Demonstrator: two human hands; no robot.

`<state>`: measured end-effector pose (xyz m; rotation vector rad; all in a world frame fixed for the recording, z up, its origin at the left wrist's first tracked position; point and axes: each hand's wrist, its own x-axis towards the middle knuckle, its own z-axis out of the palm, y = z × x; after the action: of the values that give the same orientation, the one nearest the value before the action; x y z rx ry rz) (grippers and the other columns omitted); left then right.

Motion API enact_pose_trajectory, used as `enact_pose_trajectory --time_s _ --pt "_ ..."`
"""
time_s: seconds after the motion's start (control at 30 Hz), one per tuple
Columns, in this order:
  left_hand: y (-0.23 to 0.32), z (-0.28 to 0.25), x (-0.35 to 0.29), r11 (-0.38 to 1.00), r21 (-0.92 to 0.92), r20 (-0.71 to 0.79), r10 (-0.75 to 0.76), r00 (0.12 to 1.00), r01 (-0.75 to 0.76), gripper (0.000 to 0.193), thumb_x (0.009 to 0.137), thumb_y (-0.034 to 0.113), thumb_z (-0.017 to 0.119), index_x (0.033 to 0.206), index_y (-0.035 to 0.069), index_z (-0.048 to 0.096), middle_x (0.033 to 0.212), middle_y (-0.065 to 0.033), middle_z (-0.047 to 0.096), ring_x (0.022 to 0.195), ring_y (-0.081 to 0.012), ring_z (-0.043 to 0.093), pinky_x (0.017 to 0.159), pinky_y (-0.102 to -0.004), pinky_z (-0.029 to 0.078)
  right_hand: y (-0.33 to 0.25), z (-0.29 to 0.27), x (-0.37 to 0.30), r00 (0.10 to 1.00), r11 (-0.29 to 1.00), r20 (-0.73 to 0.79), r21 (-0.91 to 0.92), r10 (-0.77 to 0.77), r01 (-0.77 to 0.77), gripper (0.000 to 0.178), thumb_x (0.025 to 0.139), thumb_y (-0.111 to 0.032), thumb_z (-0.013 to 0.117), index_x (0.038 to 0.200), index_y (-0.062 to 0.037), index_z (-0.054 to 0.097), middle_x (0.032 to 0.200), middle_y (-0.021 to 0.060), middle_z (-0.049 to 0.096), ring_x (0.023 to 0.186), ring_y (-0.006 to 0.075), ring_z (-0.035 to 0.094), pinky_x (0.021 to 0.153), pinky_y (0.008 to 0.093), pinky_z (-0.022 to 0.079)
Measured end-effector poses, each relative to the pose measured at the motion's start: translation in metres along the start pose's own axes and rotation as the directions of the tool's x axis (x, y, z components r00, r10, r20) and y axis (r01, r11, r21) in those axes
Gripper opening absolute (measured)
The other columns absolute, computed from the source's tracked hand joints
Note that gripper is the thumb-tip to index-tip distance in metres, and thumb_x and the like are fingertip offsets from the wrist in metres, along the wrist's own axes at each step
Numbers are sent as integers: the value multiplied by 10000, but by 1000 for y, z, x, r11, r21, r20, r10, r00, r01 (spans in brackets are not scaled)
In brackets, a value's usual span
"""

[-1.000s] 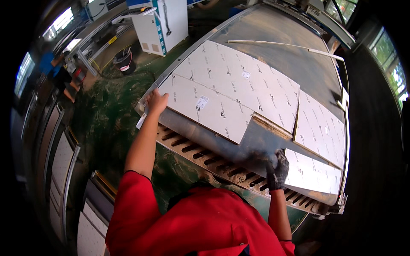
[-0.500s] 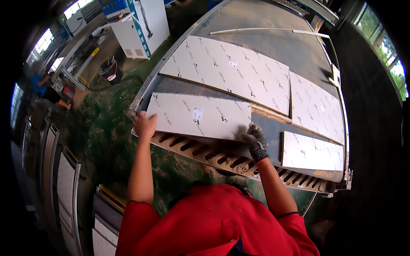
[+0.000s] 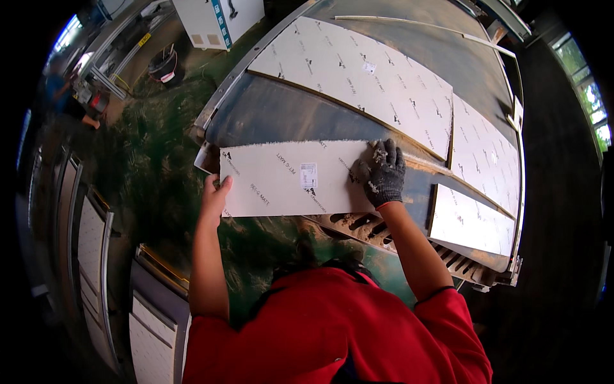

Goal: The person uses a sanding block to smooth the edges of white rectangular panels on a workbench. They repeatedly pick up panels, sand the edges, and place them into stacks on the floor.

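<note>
A long white panel (image 3: 268, 182) with dark print, a paper label and a rough, chipped far edge lies between my hands, hanging partly over the table's front. My bare left hand (image 3: 215, 200) grips its left end, thumb on the top face; the other fingers are mostly hidden. At the right end, my right hand (image 3: 384, 173) in a dark grey knit glove holds the panel's edge. Its thumb rests on the face and its fingers reach along the far corner. Pale sawdust clings to the glove's fingers.
More white panels (image 3: 358, 77), (image 3: 483, 153), (image 3: 473, 221) lie on the dusty dark table (image 3: 256, 115). A slotted front rail (image 3: 358, 225) edges it. Panel stacks (image 3: 153, 333) stand lower left. A black bucket (image 3: 164, 66), white cabinet (image 3: 214, 22) and another person (image 3: 61, 96) are further left.
The white panel has come toward me, off the table's front edge. My right hand has shifted from its near right corner up to the far part of the right end.
</note>
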<state>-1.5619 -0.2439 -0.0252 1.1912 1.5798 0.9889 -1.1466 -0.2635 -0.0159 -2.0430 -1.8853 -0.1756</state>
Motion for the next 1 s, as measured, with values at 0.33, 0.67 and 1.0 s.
enact_pose_trajectory --time_s 0.33,0.67,1.0 --pt "-67 -27 -56 914 -329 94 -219 971 238 582 1001 407 556 1393 -7 440 1314 -96 558 1174 -174 532 1006 -327 412 -75 4 24 968 984 192 101 -162 145 745 902 -527 501 1373 49 471 1465 249 407 1410 406 303 1204 492 146" --pt "-84 8 -108 893 -416 -32 -204 978 173 624 992 405 569 1455 27 388 1381 -98 515 1202 -216 522 991 -358 436 -250 47 -20 745 708 106 422 -659 566 680 885 -449 523 1346 50 504 1440 275 430 1412 414 311 1196 520 147" --pt "19 46 -130 920 -384 -241 -180 954 77 452 970 207 584 1374 25 494 1316 -77 568 1176 -164 536 986 -299 426 -280 31 -37 545 376 -77 643 -835 667 515 886 -373 540 1310 -80 553 1392 168 508 1352 342 403 1149 516 252"
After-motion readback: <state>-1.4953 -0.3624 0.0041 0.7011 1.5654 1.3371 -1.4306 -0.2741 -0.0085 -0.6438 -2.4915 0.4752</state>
